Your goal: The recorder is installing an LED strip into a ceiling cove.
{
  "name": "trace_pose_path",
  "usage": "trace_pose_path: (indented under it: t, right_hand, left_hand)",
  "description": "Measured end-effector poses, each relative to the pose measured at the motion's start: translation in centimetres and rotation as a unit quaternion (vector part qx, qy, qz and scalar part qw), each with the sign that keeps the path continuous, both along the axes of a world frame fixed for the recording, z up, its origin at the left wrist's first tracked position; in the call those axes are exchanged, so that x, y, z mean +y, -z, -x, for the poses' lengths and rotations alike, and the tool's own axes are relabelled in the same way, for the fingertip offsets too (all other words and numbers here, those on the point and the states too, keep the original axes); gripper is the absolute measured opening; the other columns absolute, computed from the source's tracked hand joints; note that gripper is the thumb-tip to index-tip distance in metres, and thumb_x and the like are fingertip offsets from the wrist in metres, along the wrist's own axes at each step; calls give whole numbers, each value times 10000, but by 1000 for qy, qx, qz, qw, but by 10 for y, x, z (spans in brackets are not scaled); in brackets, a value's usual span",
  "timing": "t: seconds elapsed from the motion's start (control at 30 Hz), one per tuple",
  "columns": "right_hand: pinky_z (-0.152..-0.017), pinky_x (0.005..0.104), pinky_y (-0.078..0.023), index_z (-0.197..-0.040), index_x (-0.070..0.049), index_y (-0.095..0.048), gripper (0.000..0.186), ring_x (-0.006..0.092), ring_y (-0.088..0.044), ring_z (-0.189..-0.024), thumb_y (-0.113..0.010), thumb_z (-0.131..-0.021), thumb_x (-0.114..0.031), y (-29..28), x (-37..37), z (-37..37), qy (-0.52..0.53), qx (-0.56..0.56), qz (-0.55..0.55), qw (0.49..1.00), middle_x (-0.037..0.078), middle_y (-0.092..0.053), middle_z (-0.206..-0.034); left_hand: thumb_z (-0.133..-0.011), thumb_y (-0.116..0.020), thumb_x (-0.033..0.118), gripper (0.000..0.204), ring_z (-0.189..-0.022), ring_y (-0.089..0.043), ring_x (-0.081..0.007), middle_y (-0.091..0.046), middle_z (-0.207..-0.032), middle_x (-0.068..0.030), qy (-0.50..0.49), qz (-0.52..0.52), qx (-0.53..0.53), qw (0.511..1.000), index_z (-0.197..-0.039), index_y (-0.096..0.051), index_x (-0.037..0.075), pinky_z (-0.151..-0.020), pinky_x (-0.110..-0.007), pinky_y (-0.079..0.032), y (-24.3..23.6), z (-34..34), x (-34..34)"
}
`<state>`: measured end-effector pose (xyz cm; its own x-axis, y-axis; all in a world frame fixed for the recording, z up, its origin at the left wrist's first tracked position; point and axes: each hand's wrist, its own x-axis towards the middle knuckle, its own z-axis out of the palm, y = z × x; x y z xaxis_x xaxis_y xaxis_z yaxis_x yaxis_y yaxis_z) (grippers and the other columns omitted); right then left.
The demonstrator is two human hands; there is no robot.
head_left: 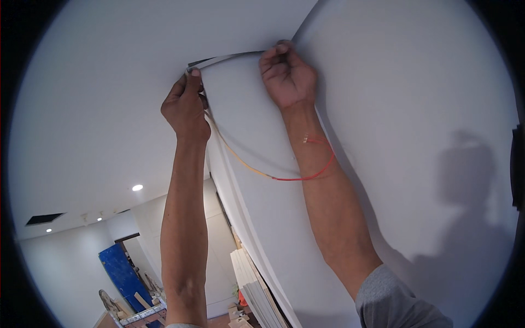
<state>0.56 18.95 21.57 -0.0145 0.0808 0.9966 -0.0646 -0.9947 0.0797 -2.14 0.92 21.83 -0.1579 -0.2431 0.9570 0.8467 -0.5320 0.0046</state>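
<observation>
Overhead, a thin white strip [217,59] runs along the narrow dark slot where the white ceiling meets a wall panel. My left hand [185,109] pinches the strip's left end between thumb and fingers. Farther right, my right hand [288,76] is raised to the same edge, palm toward me, its fingers curled and thumb pressed in. What those fingertips hold is hidden. From beside my left hand a thin wire [279,179] hangs in a loop, yellow first and then red. Its bare-looking end lies in front of my right forearm.
A white wall [415,109] stands close on the right, bearing my shadow. Below left are long white boards [254,279] leaning upright, a blue panel [123,273] by a doorway, and a cluttered work platform [136,314]. Recessed lights and a dark opening [45,219] mark the ceiling.
</observation>
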Motion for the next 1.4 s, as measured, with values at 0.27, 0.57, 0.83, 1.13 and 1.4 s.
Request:
trace_pose_path:
  t: [0.27, 0.57, 0.83, 1.13, 1.4]
  right_hand:
    - [-787, 422, -627, -1211, 73, -547, 250, 239, -692, -794, -460, -1044, -91, 54, 12, -19, 432, -96, -75, 894, 193, -662, -1029]
    - [-596, 356, -630, -1282, 160, -533, 433, 182, -682, -629, -603, -983, -146, 97, 18, -33, 596, -70, -187, 777, 164, -686, -885]
    - [-582, 368, -625, -1200, 160, -590, 356, 196, -676, -609, -599, -977, -117, 102, 20, -34, 610, -76, -170, 771, 162, -678, -842]
    - [-691, 382, -627, -1544, 82, -120, 651, 230, -688, -722, -477, -1010, -22, 78, 24, -23, 505, -142, -59, 849, 198, -651, -990]
    - [-769, 397, -630, -1224, 96, -402, 222, 263, -652, -851, -416, -1008, 45, 30, 36, 2, 68, -21, -103, 992, 223, -563, -1131]
  left_hand:
    - [-905, -759, 149, 286, -712, -558, -98, -677, -840, -19, -15, -25, 22, 999, -1098, -706, -55, -671, -255, -463, -1, 13, 9]
    - [-909, -765, 231, 355, -810, -600, -124, -654, -877, -23, -62, -19, 23, 998, -1133, -687, -33, -745, -273, -492, 6, -1, 11]
    - [-922, -747, 239, 360, -851, -620, -142, -677, -935, -46, -77, -18, 15, 997, -1157, -684, -26, -777, -283, -504, 12, -2, 18]
    - [-929, -746, 210, 345, -839, -625, -129, -681, -947, -52, -40, -19, 52, 998, -1147, -678, -49, -762, -265, -511, -3, 18, 22]
    - [-943, -731, 207, 346, -837, -635, -122, -689, -956, -54, -37, -13, 31, 999, -1141, -666, -69, -747, -250, -512, 9, 6, 25]
